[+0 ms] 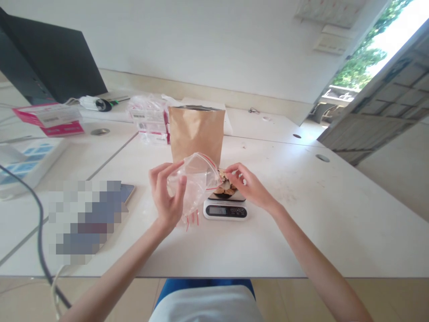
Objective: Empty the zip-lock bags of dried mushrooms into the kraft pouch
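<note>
Holding a clear zip bag (196,179) up over the white desk (301,214), the left hand (167,197) pinches its wall between thumb and fingers, mouth turned toward the right. The bag's red-lined rim sits just above and beside a small digital scale (225,209), whose platform carries a little heap of brown, round pieces (224,190); what they are is too small to tell. The right hand (250,185) is curled at the bag's mouth, fingertips closed on one or two of those pieces, touching or nearly touching the rim.

By the look of it, the step in hand is moving the weighed pieces from the scale into the bag. The next move would call for keeping the mouth spread open with the left hand while the right slips its pinch past the rim, without knocking the heap off the platform.

A few more empty zip bags (191,219) lie flat on the desk under the left hand. Behind the scale stands a brown paper pouch (196,132), upright and open at the top. Farther back is a stack of clear packets (149,118), a pink box (50,117) and a dark monitor (50,58) to the left. A phone (125,192) lies near the left forearm.
</note>
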`<state>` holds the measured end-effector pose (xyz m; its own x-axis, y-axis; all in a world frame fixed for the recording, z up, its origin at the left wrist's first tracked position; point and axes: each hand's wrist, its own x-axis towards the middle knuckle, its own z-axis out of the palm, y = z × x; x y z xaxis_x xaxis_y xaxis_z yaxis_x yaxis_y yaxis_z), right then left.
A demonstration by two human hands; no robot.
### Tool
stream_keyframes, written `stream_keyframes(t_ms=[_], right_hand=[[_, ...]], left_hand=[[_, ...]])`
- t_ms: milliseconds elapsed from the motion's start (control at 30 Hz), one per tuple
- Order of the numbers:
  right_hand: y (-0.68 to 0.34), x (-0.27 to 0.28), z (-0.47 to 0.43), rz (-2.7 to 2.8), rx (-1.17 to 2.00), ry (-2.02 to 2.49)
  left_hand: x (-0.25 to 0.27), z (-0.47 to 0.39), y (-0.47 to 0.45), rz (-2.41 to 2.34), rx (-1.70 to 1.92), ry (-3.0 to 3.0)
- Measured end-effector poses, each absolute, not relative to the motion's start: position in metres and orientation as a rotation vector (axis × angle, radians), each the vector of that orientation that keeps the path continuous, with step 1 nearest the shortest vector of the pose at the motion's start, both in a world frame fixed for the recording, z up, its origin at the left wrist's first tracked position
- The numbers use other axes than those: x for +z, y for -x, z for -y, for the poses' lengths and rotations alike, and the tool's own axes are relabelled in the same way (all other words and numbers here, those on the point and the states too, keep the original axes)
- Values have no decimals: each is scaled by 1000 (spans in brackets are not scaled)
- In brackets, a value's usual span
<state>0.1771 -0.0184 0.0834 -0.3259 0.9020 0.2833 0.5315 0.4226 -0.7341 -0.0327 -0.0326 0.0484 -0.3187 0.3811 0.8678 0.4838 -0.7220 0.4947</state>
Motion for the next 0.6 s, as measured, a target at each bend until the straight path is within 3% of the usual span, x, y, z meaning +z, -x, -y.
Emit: stream_keyframes(t_ms=[200, 600], right_hand=[[-186, 53, 36, 2373, 121, 1272], [-186, 48, 48, 2348, 22, 1423]], left_hand=[[28, 18, 24, 1285, -2397, 1935], [3, 14, 20, 1380, -2560, 1925]])
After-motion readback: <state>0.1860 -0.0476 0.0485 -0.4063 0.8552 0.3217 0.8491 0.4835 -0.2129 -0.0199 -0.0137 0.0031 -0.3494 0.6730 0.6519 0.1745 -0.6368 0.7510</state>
